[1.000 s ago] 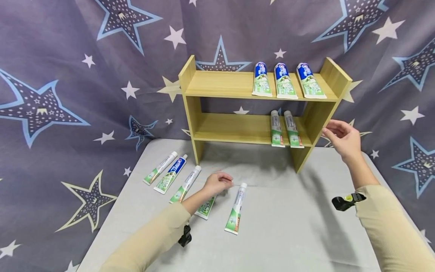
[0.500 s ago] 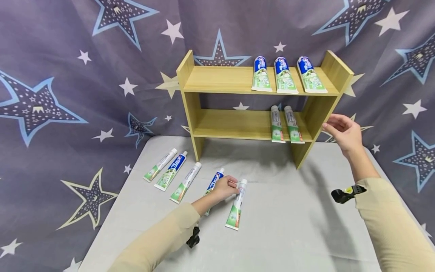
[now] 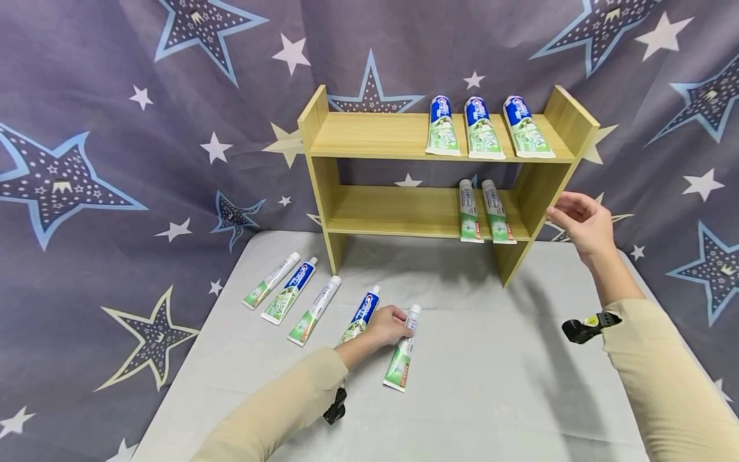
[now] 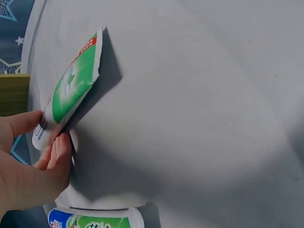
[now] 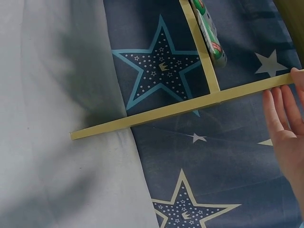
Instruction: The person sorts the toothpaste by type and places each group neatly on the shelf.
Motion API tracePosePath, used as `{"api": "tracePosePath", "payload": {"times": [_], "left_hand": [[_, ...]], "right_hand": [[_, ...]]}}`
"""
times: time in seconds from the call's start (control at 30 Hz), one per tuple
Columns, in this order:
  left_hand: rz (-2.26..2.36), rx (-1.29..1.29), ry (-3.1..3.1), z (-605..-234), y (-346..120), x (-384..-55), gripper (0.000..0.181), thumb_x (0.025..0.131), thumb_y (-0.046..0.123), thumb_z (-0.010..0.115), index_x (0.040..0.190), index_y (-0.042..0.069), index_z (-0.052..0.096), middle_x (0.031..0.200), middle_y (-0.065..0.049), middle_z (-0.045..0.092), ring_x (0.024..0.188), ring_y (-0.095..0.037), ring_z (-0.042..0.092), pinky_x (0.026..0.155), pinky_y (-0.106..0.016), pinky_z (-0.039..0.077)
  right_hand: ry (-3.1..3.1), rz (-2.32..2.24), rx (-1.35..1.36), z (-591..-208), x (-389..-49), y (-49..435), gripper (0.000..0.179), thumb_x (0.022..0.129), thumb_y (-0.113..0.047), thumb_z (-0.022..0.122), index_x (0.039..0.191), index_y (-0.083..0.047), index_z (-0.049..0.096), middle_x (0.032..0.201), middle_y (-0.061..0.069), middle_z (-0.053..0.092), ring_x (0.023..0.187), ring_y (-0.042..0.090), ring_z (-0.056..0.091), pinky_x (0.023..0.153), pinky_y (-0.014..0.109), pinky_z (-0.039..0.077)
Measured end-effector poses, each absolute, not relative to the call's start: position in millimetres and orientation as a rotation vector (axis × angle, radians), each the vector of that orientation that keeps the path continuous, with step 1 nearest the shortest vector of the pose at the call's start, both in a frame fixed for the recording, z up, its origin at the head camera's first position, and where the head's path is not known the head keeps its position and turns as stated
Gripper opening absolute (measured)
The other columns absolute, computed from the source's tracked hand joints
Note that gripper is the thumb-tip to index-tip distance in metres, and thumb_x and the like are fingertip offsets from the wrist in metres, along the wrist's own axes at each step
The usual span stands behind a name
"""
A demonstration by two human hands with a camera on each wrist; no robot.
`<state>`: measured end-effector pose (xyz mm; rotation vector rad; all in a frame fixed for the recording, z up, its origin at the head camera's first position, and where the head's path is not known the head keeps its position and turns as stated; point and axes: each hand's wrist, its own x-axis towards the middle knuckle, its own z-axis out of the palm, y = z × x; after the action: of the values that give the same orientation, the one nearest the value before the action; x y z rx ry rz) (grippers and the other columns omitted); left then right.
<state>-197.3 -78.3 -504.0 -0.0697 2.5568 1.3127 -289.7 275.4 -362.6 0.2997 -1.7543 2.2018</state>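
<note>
Pinching a white-and-green toothpaste tube near its cap with the left hand, blue-and-green tube just left of those fingers; gripping a yellowish wooden shelf with the right hand!

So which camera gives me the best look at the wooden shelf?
The head view: the wooden shelf fits fully in frame, both levels visible. The right wrist view shows only parts of it, mainly edges, with the right hand touching one. The left wrist view catches just a small piece at its left border.
</note>
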Motion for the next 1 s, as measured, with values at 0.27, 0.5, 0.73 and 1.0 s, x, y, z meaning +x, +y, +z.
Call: {"api": "tracePosePath", "payload": {"times": [0.27,0.5,0.73,1.0], "left_hand": [[1.164,-0.065,2.632,-504.0,-72.6,-193.0,0.024,0.072,0.018,0.081,0.077,0.005,0.062,0.071,-0.002,0.061,0.06,-0.01,0.054,0.049,-0.016,0.047],[1.044,-0.019,2.687,-497.5,-68.8,-188.2,0.026,0.077,0.021,0.078,0.072,0.008,0.056,0.066,-0.001,0.056,0.056,-0.011,0.054,0.046,-0.016,0.045],[1.034,-0.033,2.676,-493.2,-68.7,-185.3,0.026,0.076,0.019,0.078,0.071,0.008,0.055,0.066,-0.002,0.056,0.055,-0.011,0.054,0.045,-0.016,0.046],[1.102,-0.077,2.627,-492.9,-71.2,-185.8,0.026,0.066,0.012,0.084,0.075,0.003,0.061,0.072,-0.006,0.063,0.057,-0.012,0.058,0.05,-0.019,0.053]], "right_hand": [[-1.726,2.227,0.319,-365.4,-289.6,275.8,0.032,0.08,0.02,0.061,0.091,-0.009,0.07,0.078,-0.005,0.073,0.068,0.004,0.069,0.063,0.014,0.059],[-1.696,2.239,0.32,-366.0,-289.4,274.6,0.03,0.08,0.019,0.062,0.09,-0.008,0.07,0.078,-0.004,0.073,0.068,0.005,0.069,0.063,0.014,0.059],[-1.689,2.255,0.322,-366.6,-288.7,274.2,0.026,0.08,0.016,0.065,0.091,-0.008,0.07,0.079,-0.003,0.073,0.069,0.006,0.069,0.063,0.015,0.059],[-1.684,2.248,0.325,-365.4,-287.4,272.8,0.026,0.08,0.015,0.065,0.09,-0.008,0.07,0.078,-0.004,0.073,0.068,0.005,0.069,0.063,0.014,0.059]]}}
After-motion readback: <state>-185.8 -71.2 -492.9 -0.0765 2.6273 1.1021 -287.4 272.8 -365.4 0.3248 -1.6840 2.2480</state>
